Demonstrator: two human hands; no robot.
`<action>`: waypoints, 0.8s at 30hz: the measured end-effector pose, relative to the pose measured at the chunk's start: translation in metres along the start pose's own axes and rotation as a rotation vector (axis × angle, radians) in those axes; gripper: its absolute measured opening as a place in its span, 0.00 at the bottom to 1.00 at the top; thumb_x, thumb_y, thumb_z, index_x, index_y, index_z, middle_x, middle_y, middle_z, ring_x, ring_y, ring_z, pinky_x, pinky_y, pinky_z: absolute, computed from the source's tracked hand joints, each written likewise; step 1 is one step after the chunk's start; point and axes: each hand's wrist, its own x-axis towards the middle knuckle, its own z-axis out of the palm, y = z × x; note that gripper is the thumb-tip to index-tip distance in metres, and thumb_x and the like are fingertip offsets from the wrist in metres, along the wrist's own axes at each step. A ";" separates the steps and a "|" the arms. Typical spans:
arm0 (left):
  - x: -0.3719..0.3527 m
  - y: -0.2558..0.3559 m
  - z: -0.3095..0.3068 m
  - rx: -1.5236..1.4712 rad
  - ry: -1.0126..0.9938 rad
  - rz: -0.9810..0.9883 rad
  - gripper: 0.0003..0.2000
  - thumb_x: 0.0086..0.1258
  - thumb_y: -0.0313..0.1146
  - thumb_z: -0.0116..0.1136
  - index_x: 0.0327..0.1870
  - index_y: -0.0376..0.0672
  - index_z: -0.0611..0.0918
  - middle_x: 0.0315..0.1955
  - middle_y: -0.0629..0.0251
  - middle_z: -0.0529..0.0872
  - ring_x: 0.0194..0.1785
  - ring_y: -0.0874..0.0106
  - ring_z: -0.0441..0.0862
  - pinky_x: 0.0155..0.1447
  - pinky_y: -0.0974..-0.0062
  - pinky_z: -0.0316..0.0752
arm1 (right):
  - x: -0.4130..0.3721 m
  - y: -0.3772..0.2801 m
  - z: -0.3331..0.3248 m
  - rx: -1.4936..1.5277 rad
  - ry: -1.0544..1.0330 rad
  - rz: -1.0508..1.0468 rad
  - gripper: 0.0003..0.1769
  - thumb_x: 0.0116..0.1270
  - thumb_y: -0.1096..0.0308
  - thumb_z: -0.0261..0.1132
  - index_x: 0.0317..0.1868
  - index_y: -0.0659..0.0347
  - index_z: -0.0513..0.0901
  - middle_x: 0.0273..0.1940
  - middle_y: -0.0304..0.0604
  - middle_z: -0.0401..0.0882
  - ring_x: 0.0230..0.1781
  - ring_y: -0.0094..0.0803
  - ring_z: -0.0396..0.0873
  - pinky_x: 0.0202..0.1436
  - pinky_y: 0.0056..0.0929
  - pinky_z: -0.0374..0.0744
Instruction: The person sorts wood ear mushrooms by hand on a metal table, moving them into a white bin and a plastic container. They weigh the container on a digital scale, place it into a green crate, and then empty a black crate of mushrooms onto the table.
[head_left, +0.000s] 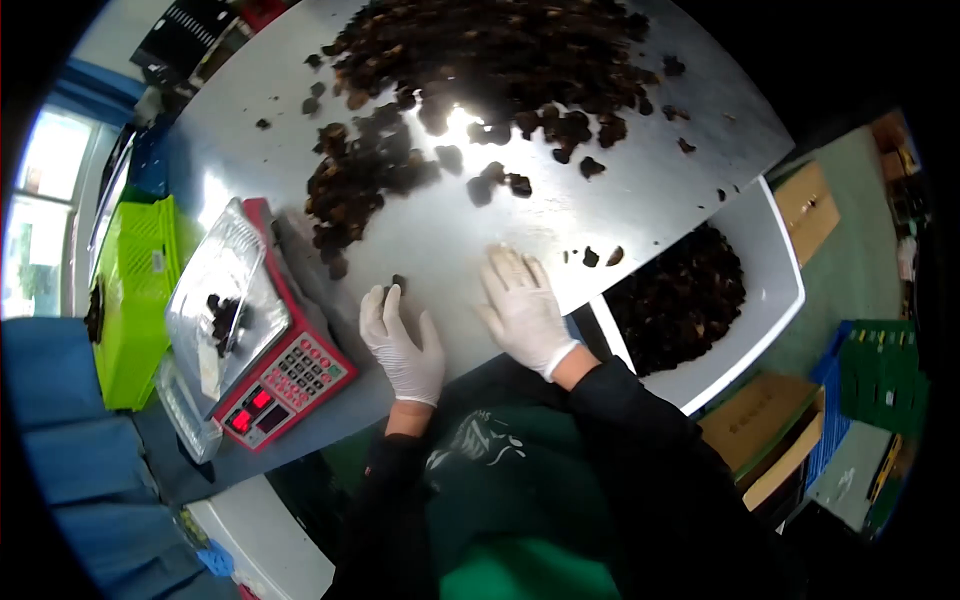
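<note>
My left hand [402, 350], in a white glove, is over the near part of the metal table [450, 235]. Its thumb stands apart from the fingers, and a small dark dried piece [399, 282] lies right at its fingertips. Gloved in white too, my right hand [525, 310] is stretched out with its fingers extended over the bare metal, holding nothing. Beyond both hands a loose group of dark brown, dried mushroom-like pieces [350, 185] is scattered, and a large heap [490, 50] of the same covers the far side. A few small bits [591, 257] lie right of my right hand.
At left stands a red scale [290, 380] with lit digits; dark pieces lie in a clear bag on its pan. Behind it is a green basket [135, 300]. A white bin [785, 290] of dark pieces sits at the table's right edge, near cardboard boxes [760, 425].
</note>
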 end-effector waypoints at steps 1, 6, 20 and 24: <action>-0.004 -0.001 -0.004 -0.017 0.007 -0.022 0.28 0.62 0.22 0.62 0.66 0.36 0.71 0.65 0.48 0.68 0.69 0.51 0.64 0.73 0.60 0.59 | -0.003 0.004 -0.002 -0.022 0.021 0.023 0.28 0.66 0.61 0.62 0.63 0.66 0.73 0.63 0.56 0.71 0.66 0.50 0.67 0.71 0.49 0.62; -0.026 -0.014 -0.012 -0.022 -0.022 -0.177 0.33 0.64 0.25 0.63 0.70 0.33 0.65 0.67 0.44 0.66 0.71 0.49 0.63 0.75 0.59 0.56 | -0.051 0.084 -0.074 -0.490 0.109 0.680 0.30 0.67 0.60 0.62 0.66 0.63 0.71 0.68 0.55 0.68 0.66 0.52 0.67 0.64 0.59 0.62; 0.053 -0.015 0.037 -0.187 -0.080 -0.178 0.32 0.65 0.22 0.58 0.72 0.37 0.64 0.70 0.45 0.62 0.73 0.48 0.61 0.75 0.59 0.58 | 0.064 0.026 -0.027 -0.008 -0.030 0.093 0.35 0.66 0.58 0.62 0.68 0.69 0.66 0.70 0.68 0.59 0.72 0.63 0.57 0.75 0.55 0.55; 0.069 -0.025 0.031 0.141 0.030 -0.296 0.41 0.60 0.35 0.69 0.75 0.41 0.61 0.74 0.47 0.56 0.77 0.48 0.51 0.77 0.50 0.48 | 0.141 0.009 -0.006 0.047 -0.038 -0.131 0.31 0.66 0.59 0.62 0.67 0.66 0.70 0.69 0.65 0.64 0.71 0.57 0.61 0.74 0.50 0.59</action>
